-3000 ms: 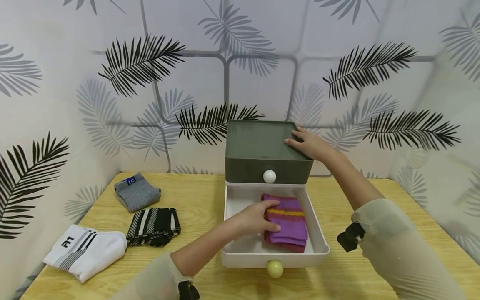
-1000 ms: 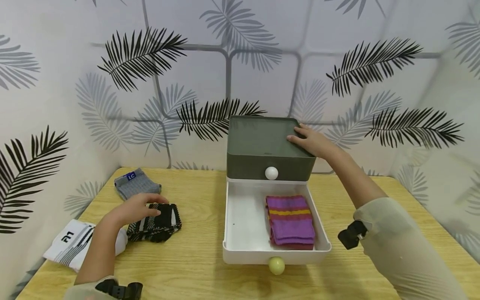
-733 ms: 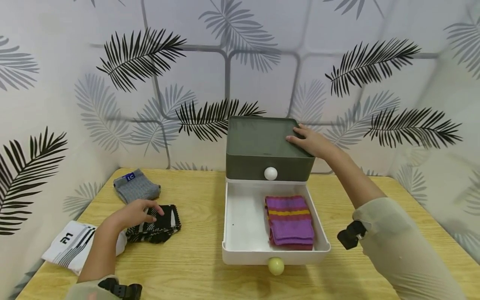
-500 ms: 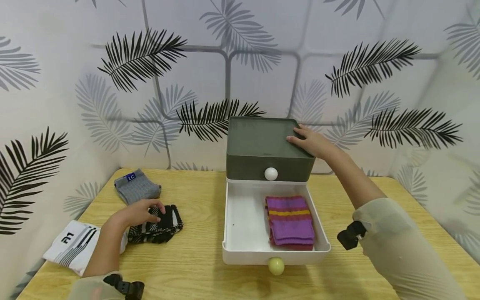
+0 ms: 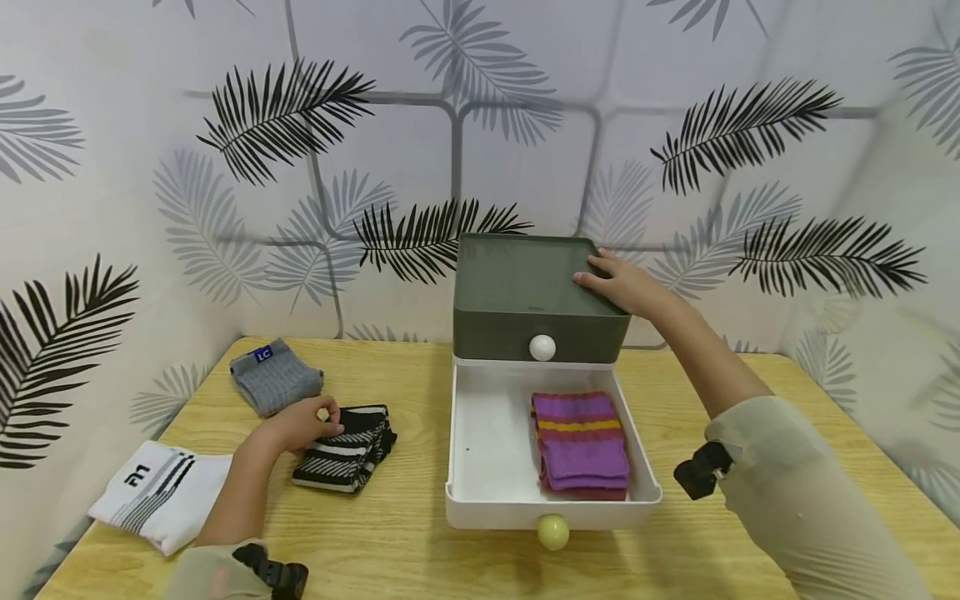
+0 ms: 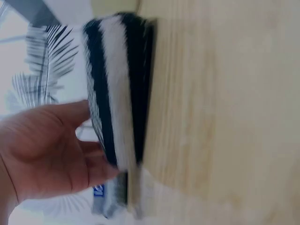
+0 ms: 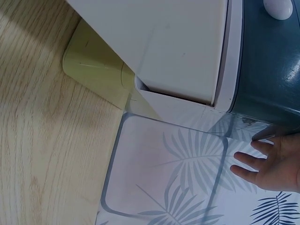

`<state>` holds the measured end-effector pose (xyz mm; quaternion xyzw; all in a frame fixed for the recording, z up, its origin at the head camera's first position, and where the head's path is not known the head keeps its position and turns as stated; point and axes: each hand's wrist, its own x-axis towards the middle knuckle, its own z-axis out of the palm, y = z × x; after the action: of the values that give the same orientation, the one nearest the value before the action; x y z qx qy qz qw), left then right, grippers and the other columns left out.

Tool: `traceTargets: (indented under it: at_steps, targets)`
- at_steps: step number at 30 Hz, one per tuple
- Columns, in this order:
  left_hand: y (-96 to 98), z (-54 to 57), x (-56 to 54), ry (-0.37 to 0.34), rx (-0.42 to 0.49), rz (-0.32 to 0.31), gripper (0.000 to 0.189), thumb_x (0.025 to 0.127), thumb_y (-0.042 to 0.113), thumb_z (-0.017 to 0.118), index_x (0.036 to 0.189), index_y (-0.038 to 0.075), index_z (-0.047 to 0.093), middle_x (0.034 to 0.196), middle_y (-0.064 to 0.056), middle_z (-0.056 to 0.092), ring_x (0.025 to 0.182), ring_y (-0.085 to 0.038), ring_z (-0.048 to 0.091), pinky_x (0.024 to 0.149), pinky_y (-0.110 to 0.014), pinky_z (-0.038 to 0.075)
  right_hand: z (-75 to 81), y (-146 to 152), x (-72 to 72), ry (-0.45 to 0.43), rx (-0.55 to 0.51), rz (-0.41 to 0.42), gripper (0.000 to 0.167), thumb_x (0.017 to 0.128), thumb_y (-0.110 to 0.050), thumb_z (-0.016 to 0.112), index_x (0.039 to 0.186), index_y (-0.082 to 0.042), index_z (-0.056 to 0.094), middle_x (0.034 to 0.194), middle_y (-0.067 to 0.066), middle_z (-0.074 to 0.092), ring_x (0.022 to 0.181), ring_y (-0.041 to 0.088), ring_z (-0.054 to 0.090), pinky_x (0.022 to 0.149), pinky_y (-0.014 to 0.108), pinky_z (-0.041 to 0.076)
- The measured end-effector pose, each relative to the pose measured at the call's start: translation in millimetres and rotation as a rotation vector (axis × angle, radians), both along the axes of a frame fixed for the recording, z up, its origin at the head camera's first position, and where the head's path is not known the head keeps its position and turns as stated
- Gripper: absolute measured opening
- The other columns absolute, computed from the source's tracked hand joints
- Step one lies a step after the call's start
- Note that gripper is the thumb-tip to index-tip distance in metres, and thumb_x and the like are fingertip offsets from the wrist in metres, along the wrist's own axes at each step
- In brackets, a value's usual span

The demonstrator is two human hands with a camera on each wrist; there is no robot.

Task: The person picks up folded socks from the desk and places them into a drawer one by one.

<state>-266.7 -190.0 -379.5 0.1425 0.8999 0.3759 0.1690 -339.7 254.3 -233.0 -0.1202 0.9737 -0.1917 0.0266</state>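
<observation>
Folded black-and-white striped socks are pinched between the thumb and fingers of my left hand, on the table's left side. In the left wrist view, the thumb and fingers of that hand hold one end of the striped socks. My right hand rests with extended fingers on the right edge of the dark green top unit of a small drawer box. Below it, a white drawer is pulled out, with folded purple, red and yellow striped socks lying in its right half.
Folded grey socks with a blue label lie behind my left hand. White socks with black stripes lie at the left front, partly behind my forearm. A yellow-green knob sticks out from the drawer's front. A leaf-patterned wall covering stands behind the table.
My left hand has gone from the purple socks in the drawer to the black-and-white socks, gripped them and shifted them slightly right, turning them. My right hand has stayed on the box.
</observation>
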Motion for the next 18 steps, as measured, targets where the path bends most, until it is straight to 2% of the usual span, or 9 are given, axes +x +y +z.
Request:
traceTargets:
  at_steps: [2, 4, 6, 9, 12, 14, 16, 18]
  targets:
    - [-3.9, -3.1, -1.0, -0.057, 0.122, -0.012, 0.014, 0.092, 0.01, 0.056, 0.101, 0.0, 0.05, 0.074, -0.005, 0.051, 0.048, -0.009, 0.027, 0.047, -0.025, 0.03, 0.0, 0, -0.3, -0.004, 0.002, -0.003, 0.071, 0.097, -0.048, 0.035, 0.145, 0.0, 0.016, 0.149, 0.022, 0.003, 0.133, 0.042, 0.004, 0.105, 0.055, 0.009]
    - [-8.3, -4.8, -0.5, -0.119, 0.211, -0.037, 0.029, 0.09, 0.011, 0.059, 0.115, -0.002, 0.049, 0.1, -0.019, 0.055, 0.052, -0.012, 0.03, 0.051, -0.027, 0.033, 0.0, 0, -0.8, -0.009, 0.0, -0.006, 0.071, 0.097, -0.048, 0.035, 0.146, 0.0, 0.015, 0.15, 0.021, 0.002, 0.133, 0.042, 0.003, 0.105, 0.055, 0.009]
    - [-11.0, -4.6, 1.3, -0.171, 0.25, -0.052, 0.045, 0.088, 0.014, 0.063, 0.127, 0.0, 0.045, 0.123, -0.032, 0.042, 0.053, -0.014, 0.033, 0.055, -0.03, 0.037, 0.3, 0, -1.3, -0.011, -0.005, -0.005, 0.071, 0.097, -0.048, 0.035, 0.146, 0.0, 0.015, 0.15, 0.021, 0.002, 0.133, 0.042, 0.003, 0.105, 0.055, 0.008]
    - [-8.9, -0.5, 5.0, -0.198, 0.24, -0.055, 0.06, 0.085, 0.015, 0.067, 0.136, 0.003, 0.039, 0.136, -0.039, 0.02, 0.05, -0.014, 0.034, 0.055, -0.031, 0.038, 0.5, 1, -3.0, -0.01, -0.015, -0.004, 0.071, 0.097, -0.048, 0.035, 0.145, 0.0, 0.015, 0.15, 0.021, 0.002, 0.133, 0.042, 0.003, 0.105, 0.055, 0.008]
    - [-1.0, 6.2, 9.1, -0.186, 0.178, -0.032, 0.062, 0.082, 0.01, 0.07, 0.136, 0.004, 0.039, 0.133, -0.043, 0.02, 0.046, -0.012, 0.029, 0.049, -0.029, 0.035, 0.2, 1, -4.4, -0.008, -0.02, -0.008, 0.071, 0.096, -0.048, 0.035, 0.145, 0.0, 0.016, 0.15, 0.021, 0.002, 0.133, 0.042, 0.003, 0.105, 0.055, 0.008]
    - [3.8, 9.3, 10.8, -0.187, 0.152, -0.016, 0.061, 0.082, 0.005, 0.069, 0.135, 0.003, 0.039, 0.127, -0.042, 0.03, 0.045, -0.01, 0.026, 0.047, -0.027, 0.031, -0.4, 1, -4.6, -0.009, -0.022, -0.009, 0.071, 0.096, -0.048, 0.036, 0.145, 0.0, 0.016, 0.15, 0.021, 0.002, 0.133, 0.041, 0.003, 0.105, 0.055, 0.008]
    - [7.0, 10.0, 11.1, -0.193, 0.136, -0.007, 0.06, 0.082, 0.002, 0.068, 0.134, 0.003, 0.039, 0.115, -0.035, 0.044, 0.045, -0.01, 0.023, 0.047, -0.026, 0.028, -0.6, 1, -4.5, -0.013, -0.025, -0.01, 0.072, 0.096, -0.049, 0.036, 0.146, 0.0, 0.015, 0.15, 0.021, 0.002, 0.134, 0.041, 0.002, 0.105, 0.054, 0.008]
    - [8.8, 9.4, 10.8, -0.203, 0.141, 0.006, 0.059, 0.082, 0.0, 0.066, 0.134, 0.002, 0.037, 0.091, -0.02, 0.053, 0.044, -0.008, 0.02, 0.047, -0.025, 0.026, -0.6, 1, -3.9, -0.016, -0.027, -0.01, 0.072, 0.096, -0.049, 0.036, 0.146, -0.001, 0.015, 0.15, 0.02, 0.001, 0.134, 0.041, 0.002, 0.105, 0.054, 0.008]
